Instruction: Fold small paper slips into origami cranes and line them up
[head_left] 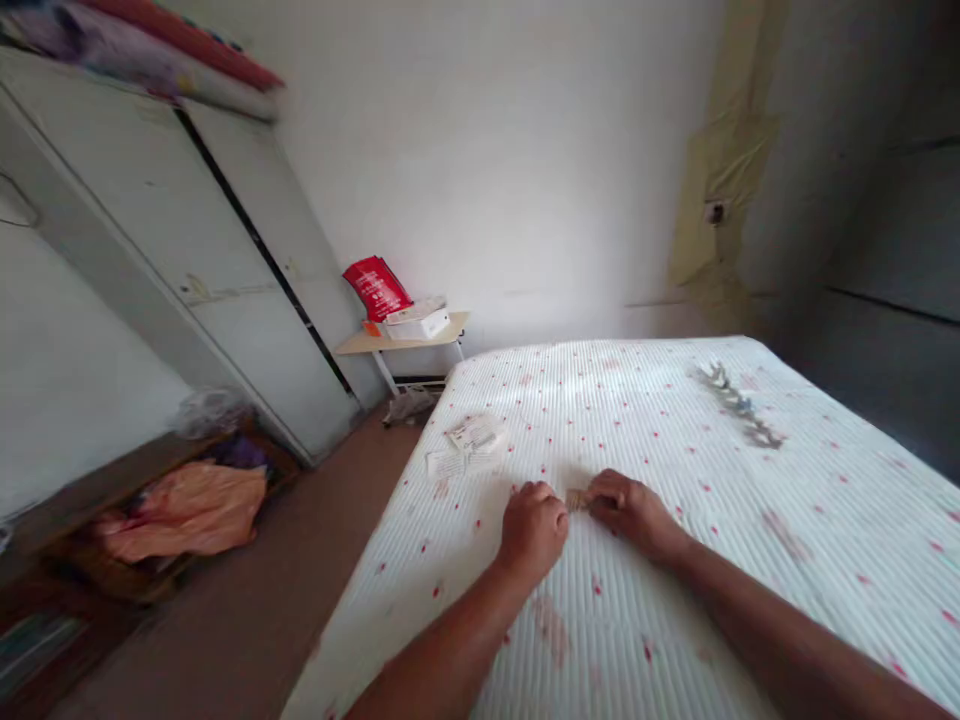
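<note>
Over the middle of a white bedspread (600, 420) with red spots, my left hand (535, 528) is curled with its fingers pressed together. Close to its right, my right hand (628, 507) is closed in a pinch on a small brownish piece (577, 500). That piece spans the narrow gap between the two hands; what it is cannot be made out. Whether the left fingers also grip it is hidden. Beyond my left hand lie white printed papers (469, 447). A grey-green row of twisted pieces (739, 403) rests farther off to the right.
A small table (401, 343) by the wall holds a red packet (377, 288) and a white box (418, 319). Grey cabinets (172, 220) stand at the left, above an orange cloth (187, 508) on a low wooden unit. A wall socket (716, 211) is behind the bed.
</note>
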